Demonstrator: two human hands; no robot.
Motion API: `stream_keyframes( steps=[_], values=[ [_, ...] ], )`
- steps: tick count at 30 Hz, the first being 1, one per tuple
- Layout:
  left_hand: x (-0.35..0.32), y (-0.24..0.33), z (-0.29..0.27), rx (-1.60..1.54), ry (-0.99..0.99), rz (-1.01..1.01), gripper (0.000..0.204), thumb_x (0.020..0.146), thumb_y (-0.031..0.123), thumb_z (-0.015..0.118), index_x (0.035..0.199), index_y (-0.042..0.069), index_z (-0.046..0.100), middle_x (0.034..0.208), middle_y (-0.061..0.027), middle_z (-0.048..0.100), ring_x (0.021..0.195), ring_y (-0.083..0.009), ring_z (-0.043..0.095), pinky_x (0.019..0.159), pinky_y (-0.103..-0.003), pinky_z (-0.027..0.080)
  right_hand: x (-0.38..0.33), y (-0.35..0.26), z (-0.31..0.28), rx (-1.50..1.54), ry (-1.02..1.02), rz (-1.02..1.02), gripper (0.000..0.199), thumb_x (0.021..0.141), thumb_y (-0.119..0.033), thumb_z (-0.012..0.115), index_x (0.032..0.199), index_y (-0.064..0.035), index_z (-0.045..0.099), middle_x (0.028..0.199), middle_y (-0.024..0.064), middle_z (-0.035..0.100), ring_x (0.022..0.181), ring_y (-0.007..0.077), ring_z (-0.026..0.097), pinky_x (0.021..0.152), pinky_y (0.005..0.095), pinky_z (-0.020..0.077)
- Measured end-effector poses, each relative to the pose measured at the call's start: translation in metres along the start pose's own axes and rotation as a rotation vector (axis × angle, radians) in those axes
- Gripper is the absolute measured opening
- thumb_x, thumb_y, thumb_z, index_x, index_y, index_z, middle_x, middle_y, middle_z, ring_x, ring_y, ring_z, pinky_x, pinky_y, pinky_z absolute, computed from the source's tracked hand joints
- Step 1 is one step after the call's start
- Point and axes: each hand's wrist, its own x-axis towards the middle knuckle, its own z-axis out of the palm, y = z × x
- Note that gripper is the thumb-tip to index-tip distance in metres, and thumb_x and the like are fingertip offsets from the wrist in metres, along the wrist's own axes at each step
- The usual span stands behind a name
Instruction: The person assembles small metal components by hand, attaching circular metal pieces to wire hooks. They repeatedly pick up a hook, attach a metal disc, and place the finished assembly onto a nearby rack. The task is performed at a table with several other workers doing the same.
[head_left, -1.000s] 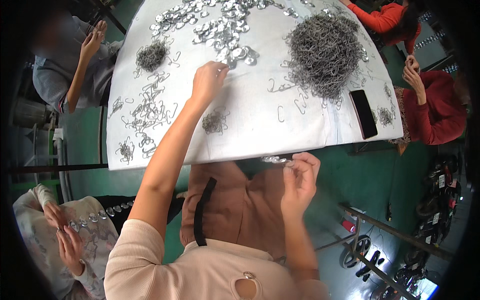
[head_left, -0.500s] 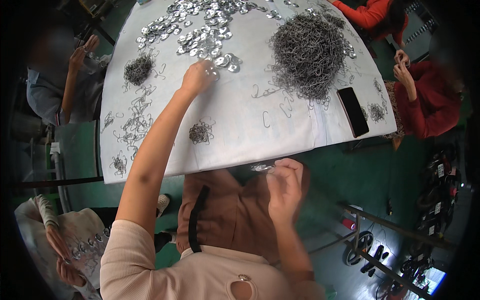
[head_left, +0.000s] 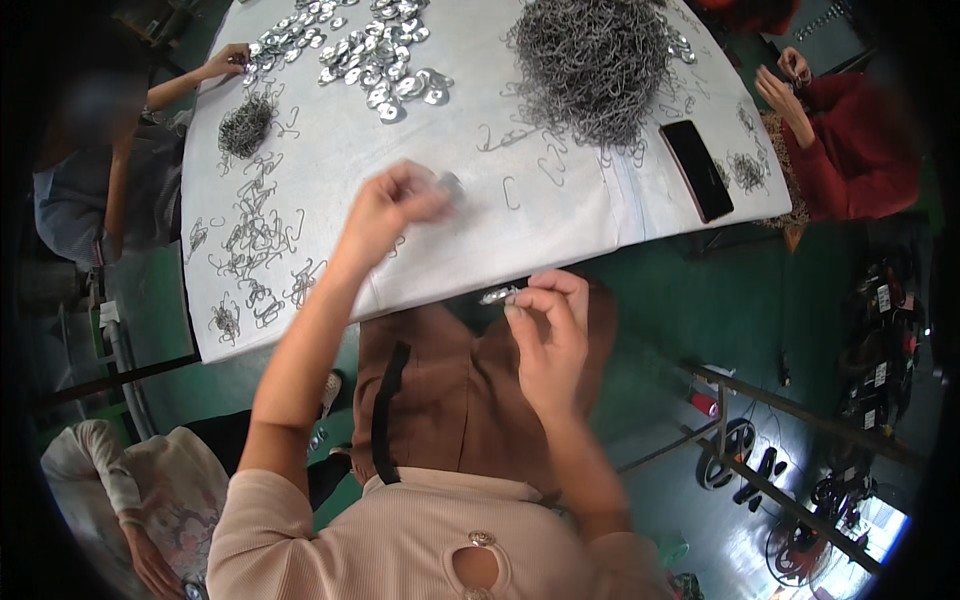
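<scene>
Above the white-covered table, my left hand (head_left: 385, 212) is pinched round a small silver disc (head_left: 453, 187), which motion smears. Just off the table's near edge, my right hand (head_left: 555, 325) grips a shiny silver disc (head_left: 496, 296) between thumb and fingers; whether a wire hook is joined to it I cannot tell. Loose silver discs (head_left: 372, 62) lie scattered toward the far side. A large tangled heap of grey wire hooks (head_left: 590, 65) sits at the far right, with single hooks (head_left: 512, 194) strayed in front of it.
A black phone (head_left: 696, 170) lies near the right edge. Smaller hook piles (head_left: 246, 128) cover the left side. One co-worker's hand (head_left: 226, 62) reaches to discs at the left; a person in red (head_left: 850, 160) works at the right. Another person (head_left: 150, 480) is at lower left.
My left hand has come back from the disc pile toward me, bringing a disc. My right hand stays near the edge with its disc. The left co-worker's hand has reached onto the table.
</scene>
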Motion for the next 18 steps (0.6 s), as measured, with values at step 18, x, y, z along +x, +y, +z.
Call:
stream_keyframes(
  steps=[18],
  values=[
    [-0.092,0.006,0.061,0.151,0.098,0.240,0.008,0.079,-0.001,0.069,0.086,-0.001,0.065,0.087,-0.0069,0.063,0.086,-0.0147,0.058,0.080,-0.027,0.044,0.015,0.017,-0.013,0.062,-0.185,0.240,0.014,0.078,-0.007,0.070,0.090,-0.0034,0.065,0.098,0.0089,0.060,0.093,0.0208,0.058,0.078,0.0327,0.0458]
  ],
)
